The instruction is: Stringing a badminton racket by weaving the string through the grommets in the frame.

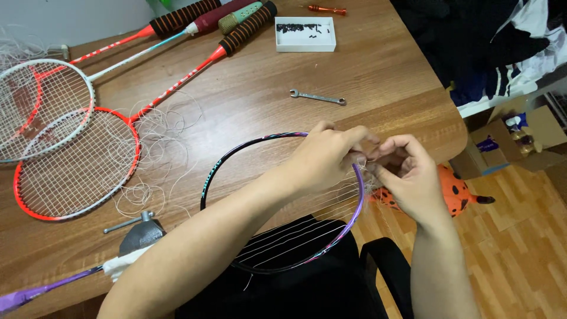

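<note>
Both hands pinching string: left hand (328, 155), right hand (409, 175), meeting at purple-black racket frame (358, 188) right rim, shaft running leftward.

Both forearms are bare and sleeveless, with no rings or watch.

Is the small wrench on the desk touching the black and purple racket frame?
Apart. The head view shows the wrench lying alone on the desk, with bare wood between it and the racket frame.
</note>
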